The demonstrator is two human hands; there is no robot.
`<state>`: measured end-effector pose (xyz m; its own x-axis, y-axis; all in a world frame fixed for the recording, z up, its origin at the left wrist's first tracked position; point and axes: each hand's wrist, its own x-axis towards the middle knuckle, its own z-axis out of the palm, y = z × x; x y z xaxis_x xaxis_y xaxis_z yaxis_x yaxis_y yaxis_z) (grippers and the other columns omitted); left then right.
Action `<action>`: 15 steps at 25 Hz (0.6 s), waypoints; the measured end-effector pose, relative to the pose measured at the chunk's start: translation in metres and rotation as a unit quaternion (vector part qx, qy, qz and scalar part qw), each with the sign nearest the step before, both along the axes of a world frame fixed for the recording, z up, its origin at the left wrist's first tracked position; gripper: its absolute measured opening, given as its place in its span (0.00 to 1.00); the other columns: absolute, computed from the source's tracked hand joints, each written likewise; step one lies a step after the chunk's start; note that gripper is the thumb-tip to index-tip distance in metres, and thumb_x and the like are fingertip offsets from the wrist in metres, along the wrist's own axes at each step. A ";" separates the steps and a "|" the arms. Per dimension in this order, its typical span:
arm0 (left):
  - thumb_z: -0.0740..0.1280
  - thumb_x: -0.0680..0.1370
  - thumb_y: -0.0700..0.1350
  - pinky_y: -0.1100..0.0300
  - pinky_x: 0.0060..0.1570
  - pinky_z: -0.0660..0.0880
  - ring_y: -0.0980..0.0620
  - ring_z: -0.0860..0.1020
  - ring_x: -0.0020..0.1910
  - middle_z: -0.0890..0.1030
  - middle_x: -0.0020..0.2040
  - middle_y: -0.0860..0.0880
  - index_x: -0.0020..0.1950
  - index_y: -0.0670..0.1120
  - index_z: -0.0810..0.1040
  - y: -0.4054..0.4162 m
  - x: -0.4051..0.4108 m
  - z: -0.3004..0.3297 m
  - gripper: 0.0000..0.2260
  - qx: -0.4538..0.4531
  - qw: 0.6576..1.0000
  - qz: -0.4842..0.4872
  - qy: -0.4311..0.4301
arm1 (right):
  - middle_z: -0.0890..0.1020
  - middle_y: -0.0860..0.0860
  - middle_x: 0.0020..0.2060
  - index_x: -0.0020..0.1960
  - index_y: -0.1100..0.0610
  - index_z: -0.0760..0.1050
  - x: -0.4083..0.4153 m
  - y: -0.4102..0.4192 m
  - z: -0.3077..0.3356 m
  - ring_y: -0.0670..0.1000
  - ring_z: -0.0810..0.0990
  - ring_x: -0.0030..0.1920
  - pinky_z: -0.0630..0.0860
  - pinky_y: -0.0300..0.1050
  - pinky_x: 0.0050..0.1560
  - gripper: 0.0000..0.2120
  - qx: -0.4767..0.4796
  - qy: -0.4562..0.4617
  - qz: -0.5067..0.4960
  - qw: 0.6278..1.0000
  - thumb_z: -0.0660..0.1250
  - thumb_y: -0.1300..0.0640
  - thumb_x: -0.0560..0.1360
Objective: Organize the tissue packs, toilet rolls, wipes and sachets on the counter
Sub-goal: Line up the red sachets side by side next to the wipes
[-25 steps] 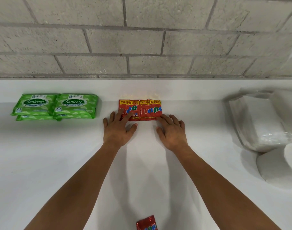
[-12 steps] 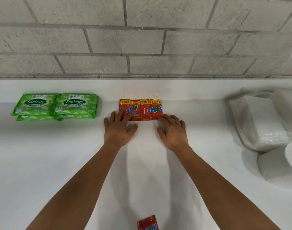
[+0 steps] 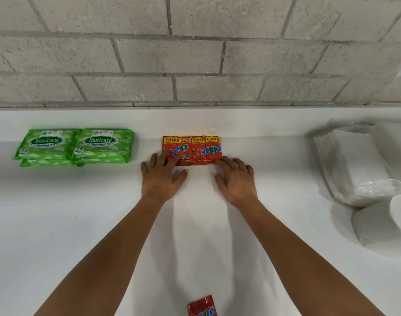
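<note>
A row of red sachets (image 3: 196,149) lies flat against the back of the white counter (image 3: 58,224). My left hand (image 3: 162,176) lies flat, its straight fingers resting on the row's left end. My right hand (image 3: 237,179) lies flat too, fingertips touching the row's lower right corner. One loose red sachet (image 3: 203,306) lies at the near edge of the view. Green wipes packs (image 3: 75,145) sit stacked at the back left. A clear-wrapped tissue pack (image 3: 356,163) and a white toilet roll (image 3: 384,222) sit at the right.
A grey block wall (image 3: 195,53) rises behind the counter's raised white back ledge (image 3: 251,120). Bare counter surface stretches between the wipes and the sachets, and between the sachets and the tissue pack.
Both hands have stayed on the sachet row almost unmoved; the sachets and other items lie where they were.
</note>
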<state>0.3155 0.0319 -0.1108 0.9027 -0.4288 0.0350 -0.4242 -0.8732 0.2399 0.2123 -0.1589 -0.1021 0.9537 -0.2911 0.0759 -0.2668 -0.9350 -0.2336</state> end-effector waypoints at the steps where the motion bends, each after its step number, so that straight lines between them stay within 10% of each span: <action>1: 0.55 0.77 0.62 0.41 0.71 0.52 0.43 0.54 0.75 0.57 0.76 0.51 0.73 0.62 0.58 0.000 0.000 0.000 0.24 -0.002 1.000 0.000 0.000 | 0.67 0.47 0.71 0.71 0.49 0.64 0.000 0.000 0.000 0.53 0.61 0.71 0.56 0.51 0.67 0.22 0.001 -0.002 0.000 1.000 0.56 0.47 0.78; 15: 0.56 0.77 0.61 0.41 0.71 0.51 0.43 0.53 0.75 0.57 0.76 0.51 0.73 0.60 0.60 0.000 -0.001 0.001 0.24 -0.007 1.000 0.000 0.004 | 0.70 0.48 0.68 0.68 0.50 0.68 -0.001 0.002 0.005 0.53 0.64 0.69 0.58 0.50 0.67 0.19 0.009 -0.010 0.000 1.000 0.56 0.48 0.78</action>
